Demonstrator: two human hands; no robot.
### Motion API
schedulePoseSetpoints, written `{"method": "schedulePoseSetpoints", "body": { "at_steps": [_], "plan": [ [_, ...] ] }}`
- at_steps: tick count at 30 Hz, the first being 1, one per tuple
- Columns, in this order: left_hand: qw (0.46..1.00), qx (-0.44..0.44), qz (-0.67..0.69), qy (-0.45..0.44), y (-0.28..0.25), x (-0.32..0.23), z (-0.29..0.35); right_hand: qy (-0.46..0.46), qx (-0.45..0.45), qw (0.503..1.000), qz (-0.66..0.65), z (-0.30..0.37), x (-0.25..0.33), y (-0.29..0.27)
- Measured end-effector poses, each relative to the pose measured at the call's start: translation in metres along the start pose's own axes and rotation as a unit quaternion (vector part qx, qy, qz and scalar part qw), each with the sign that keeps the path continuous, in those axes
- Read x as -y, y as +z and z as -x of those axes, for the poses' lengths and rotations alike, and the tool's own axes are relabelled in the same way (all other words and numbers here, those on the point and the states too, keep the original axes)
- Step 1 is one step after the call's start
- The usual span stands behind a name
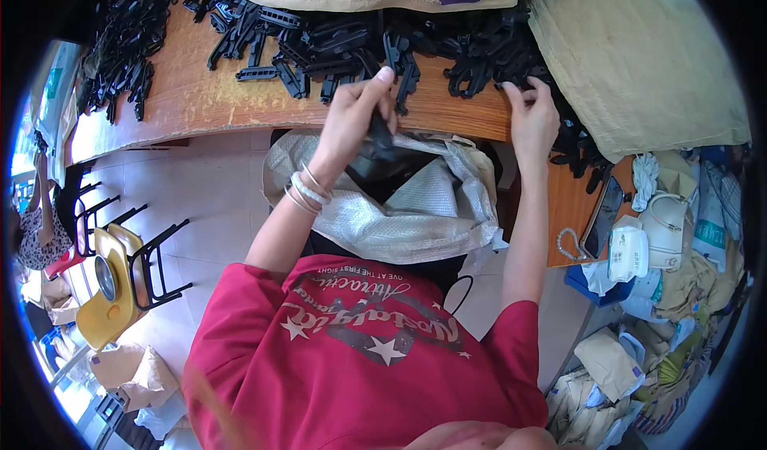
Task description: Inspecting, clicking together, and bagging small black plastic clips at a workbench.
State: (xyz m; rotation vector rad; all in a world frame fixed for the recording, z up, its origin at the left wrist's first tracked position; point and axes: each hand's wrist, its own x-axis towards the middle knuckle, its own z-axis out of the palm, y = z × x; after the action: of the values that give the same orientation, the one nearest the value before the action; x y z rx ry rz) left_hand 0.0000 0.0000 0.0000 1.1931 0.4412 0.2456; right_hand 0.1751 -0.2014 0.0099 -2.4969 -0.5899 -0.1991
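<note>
My left hand (359,114) is closed round a black plastic part (380,135), a slim long piece that hangs below the fingers. It is over the table's front edge, above the mouth of a white woven sack (359,230) held open at my lap. Dark contents show inside the sack, too dim to make out. My right hand (534,122) reaches to the right end of a heap of black plastic parts (499,54). Its thumb and forefinger are apart at the heap's edge, and no part shows lifted between them. Loose black parts (292,70) lie before the left hand.
Stuffed tan sacks (639,66) stand at the back and right of the wooden table (216,102). Another black heap (120,58) lies far left. A phone (603,217), a bead bracelet (569,244) and a white packet (628,252) are at right. Yellow chairs (104,318) stand left.
</note>
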Motion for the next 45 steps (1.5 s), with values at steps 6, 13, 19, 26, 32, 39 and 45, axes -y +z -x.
{"method": "schedulePoseSetpoints", "body": {
  "at_steps": [6,13,19,26,32,39,45],
  "plan": [
    [0.859,-0.101,-0.446,0.23,0.014,-0.002,-0.009,-0.047,-0.069,0.994,0.075,0.009,0.005,0.018],
    [0.811,-0.107,-0.506,0.274,0.028,0.008,-0.005,-0.031,-0.083,0.994,0.063,0.03,-0.004,0.004],
    [0.947,-0.009,-0.266,0.177,0.036,0.006,-0.001,-0.002,0.01,0.956,-0.293,0.059,0.011,-0.019],
    [0.957,0.158,-0.237,0.047,0.052,-0.006,0.006,0.019,0.108,0.906,-0.408,0.081,0.036,-0.026],
    [0.936,0.14,-0.282,0.155,0.06,-0.002,0.02,0.055,0.075,0.863,-0.496,0.094,0.036,-0.014],
    [0.887,0.148,-0.34,0.277,0.05,-0.006,0.022,0.026,0.058,0.858,-0.51,0.089,0.038,-0.021],
    [0.867,0.157,-0.373,0.291,0.041,0.003,0.018,0.014,0.096,0.882,-0.462,0.091,0.032,-0.015]
  ]
}}
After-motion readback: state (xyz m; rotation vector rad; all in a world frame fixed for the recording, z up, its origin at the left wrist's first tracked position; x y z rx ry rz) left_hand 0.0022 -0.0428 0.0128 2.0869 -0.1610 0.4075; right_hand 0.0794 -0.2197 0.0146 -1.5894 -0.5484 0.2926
